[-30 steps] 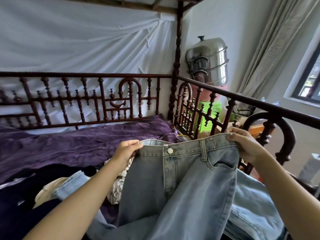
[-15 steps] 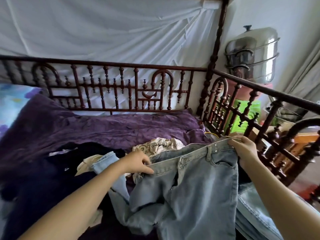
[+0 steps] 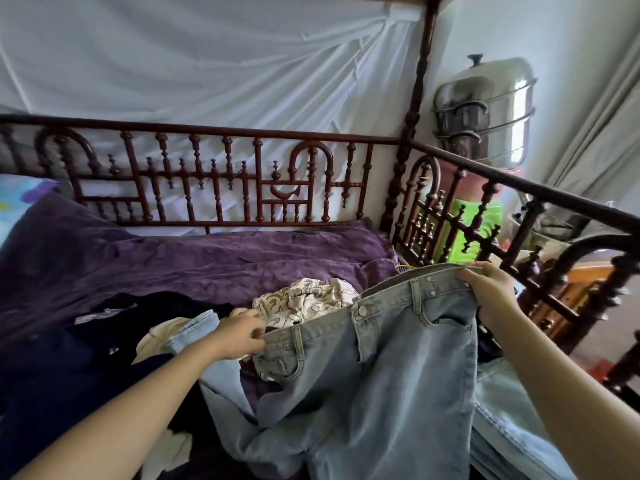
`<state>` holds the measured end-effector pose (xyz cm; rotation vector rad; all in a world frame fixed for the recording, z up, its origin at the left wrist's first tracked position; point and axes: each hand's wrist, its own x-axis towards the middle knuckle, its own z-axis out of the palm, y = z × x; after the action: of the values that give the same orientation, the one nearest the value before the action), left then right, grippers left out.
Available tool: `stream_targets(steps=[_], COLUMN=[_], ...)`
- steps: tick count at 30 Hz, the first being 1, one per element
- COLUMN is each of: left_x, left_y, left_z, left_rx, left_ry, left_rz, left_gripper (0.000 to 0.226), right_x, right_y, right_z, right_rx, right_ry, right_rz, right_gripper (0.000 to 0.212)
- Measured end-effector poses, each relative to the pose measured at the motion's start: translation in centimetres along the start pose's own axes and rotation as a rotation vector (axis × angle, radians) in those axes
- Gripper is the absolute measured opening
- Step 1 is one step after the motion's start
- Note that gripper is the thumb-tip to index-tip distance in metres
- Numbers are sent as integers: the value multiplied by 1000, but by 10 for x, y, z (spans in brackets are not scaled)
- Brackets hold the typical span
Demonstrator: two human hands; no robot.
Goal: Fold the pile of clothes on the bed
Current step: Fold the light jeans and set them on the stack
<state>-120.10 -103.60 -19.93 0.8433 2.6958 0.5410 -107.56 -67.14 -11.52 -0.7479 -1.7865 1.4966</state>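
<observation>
Light blue jeans (image 3: 398, 368) hang in front of me over the bed, front side facing me. My left hand (image 3: 240, 336) pinches the waistband's left end, low near the pile. My right hand (image 3: 491, 292) grips the waistband's right end, held higher, so the waistband slants. Behind the jeans lies the pile: a cream patterned garment (image 3: 304, 299), black and navy clothes (image 3: 104, 341), a beige piece (image 3: 159, 337) and a denim leg (image 3: 194, 327). Another pale denim item (image 3: 502, 420) lies at the lower right.
A purple blanket (image 3: 194, 258) covers the bed. Carved dark wooden rails (image 3: 214, 188) run along the back and right side (image 3: 519, 188). Beyond the right rail stand a steel steamer pot (image 3: 485, 109), a green box (image 3: 474, 223) and a curtain (image 3: 595, 126).
The jeans came down from held-up level; my left hand dropped lower and leftward with its end, tilting the waistband. The view swung left, showing more of the pile.
</observation>
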Motion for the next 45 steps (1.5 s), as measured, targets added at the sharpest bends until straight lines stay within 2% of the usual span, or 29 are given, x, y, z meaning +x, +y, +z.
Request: stream_targets(steps=[2,4,9,12,14,16,18,20,21,23,25,26,28,30,31,33,35,37,40,43,45], left_x=[-1,-3,-14,-32,-45,-52,-50,-46,-44,-40,-41,-42,-48,-58,-62,-68,-79,-92,-127,-174,-201], left_y=[5,16,63,91,103,102,82,51,34,-1,-32,-48,-72,-85,-92,-106,-124,-154,-216,-297,-344], left_z=[-14,-37,-124,-173,-193,-198,-188,-165,-148,-110,-69,-50,-21,-8,-8,-15,-35,-64,-107,-117,-97], left_rx=[-400,-595,-829,-1049,-1067,-969,-799,-676,-630,-579,-595,-598,-605,-585,-576,-638,-750,-874,-1045,-1043,-903], left_ry=[116,208,541,667,710,733,743,644,574,437,350,316,228,129,122,188,299,426,723,959,995], left_rz=[-6,-1,87,192,293,270,108,-44,-97,-224,-325,-370,-411,-417,-408,-387,-374,-415,-470,-664,-856], left_gripper=[35,38,32,29,30,26,22,10,6,16,17,18,23,20,17,3,10,23,26,20,5], right_x=[8,19,43,57,73,75,71,68,63,57,41,31,13,-5,-10,-26,-47,-74,-125,-172,-206], right_y=[-18,-42,-137,-195,-215,-224,-210,-174,-151,-99,-49,-26,12,32,36,24,-6,-43,-92,-96,-71], right_z=[1,3,22,30,36,46,62,81,90,108,121,129,147,170,185,222,267,316,385,443,472], right_rx=[8,27,211,344,342,306,196,-27,-129,-299,-472,-546,-621,-650,-654,-664,-631,-505,-324,-230,-259], right_ry=[52,103,229,372,430,417,346,236,178,60,-70,-145,-263,-314,-323,-327,-340,-445,-672,-904,-1000], right_rz=[-34,-75,-291,-410,-464,-480,-461,-403,-345,-206,-55,7,76,106,106,58,-57,-183,-355,-390,-348], right_gripper=[14,20,31,24,17,16,16,5,11,27,13,5,13,11,18,30,32,28,18,47,58])
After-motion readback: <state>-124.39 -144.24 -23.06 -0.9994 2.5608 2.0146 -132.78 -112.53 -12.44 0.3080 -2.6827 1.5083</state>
